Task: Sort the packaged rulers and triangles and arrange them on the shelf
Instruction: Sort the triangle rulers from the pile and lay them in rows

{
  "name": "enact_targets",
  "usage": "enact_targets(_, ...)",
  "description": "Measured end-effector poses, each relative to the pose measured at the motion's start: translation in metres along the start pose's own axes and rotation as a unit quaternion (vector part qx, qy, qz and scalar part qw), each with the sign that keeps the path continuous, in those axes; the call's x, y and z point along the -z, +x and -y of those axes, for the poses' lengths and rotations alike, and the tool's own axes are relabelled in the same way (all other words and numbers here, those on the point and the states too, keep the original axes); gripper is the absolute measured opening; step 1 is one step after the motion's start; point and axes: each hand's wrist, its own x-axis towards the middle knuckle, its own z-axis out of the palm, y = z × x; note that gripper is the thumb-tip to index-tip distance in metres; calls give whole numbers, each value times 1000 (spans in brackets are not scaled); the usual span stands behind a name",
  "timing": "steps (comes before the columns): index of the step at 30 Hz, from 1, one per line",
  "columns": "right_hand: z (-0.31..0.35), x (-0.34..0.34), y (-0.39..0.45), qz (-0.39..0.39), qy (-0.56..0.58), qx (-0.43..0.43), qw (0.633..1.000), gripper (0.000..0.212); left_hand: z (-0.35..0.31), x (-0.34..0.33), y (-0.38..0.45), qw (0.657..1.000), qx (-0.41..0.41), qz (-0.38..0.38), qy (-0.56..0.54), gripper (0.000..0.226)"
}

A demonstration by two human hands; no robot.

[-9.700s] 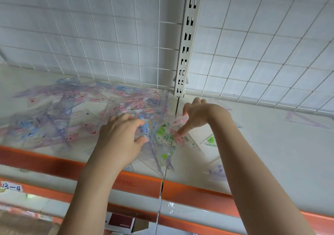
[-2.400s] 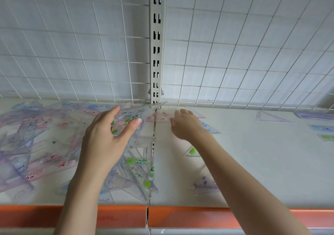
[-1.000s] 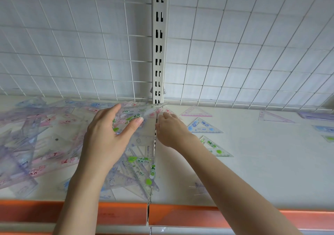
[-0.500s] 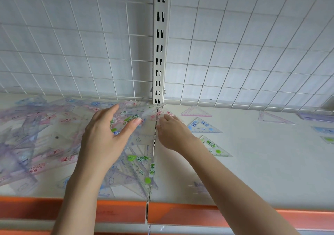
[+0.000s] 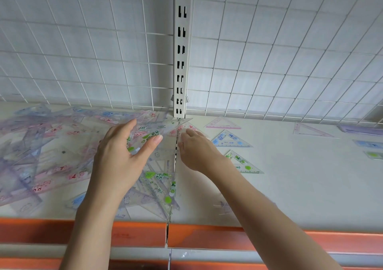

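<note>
A jumbled pile of clear packaged rulers and triangles covers the left half of the white shelf. My left hand grips a bunch of clear green-printed triangles, thumb on top, held a little above the pile. My right hand reaches to the seam between the shelf boards, its fingertips on a pink-printed triangle at the bunch's right tip. Laid out singly to the right are a pink triangle, a blue triangle and a green triangle.
A white wire grid back panel and a slotted upright stand behind the shelf. An orange front rail runs along the near edge. Another triangle and flat packets lie at the far right.
Over the last second my right hand has stayed at the seam, fingers shifting slightly over the pink triangle. My left hand keeps the same bunch in place. Earlier, single triangles appeared to the right.
</note>
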Motion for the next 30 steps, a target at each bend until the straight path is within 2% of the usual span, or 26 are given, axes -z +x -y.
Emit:
enact_targets(12, 4, 0, -5, -7, 2, 2, 1000, 34, 0, 3, -3, 1000, -7, 0, 8, 72)
enact_targets(30, 3, -3, -9, 1, 17, 12, 1000, 35, -3, 3, -7, 1000, 0, 9, 8, 80)
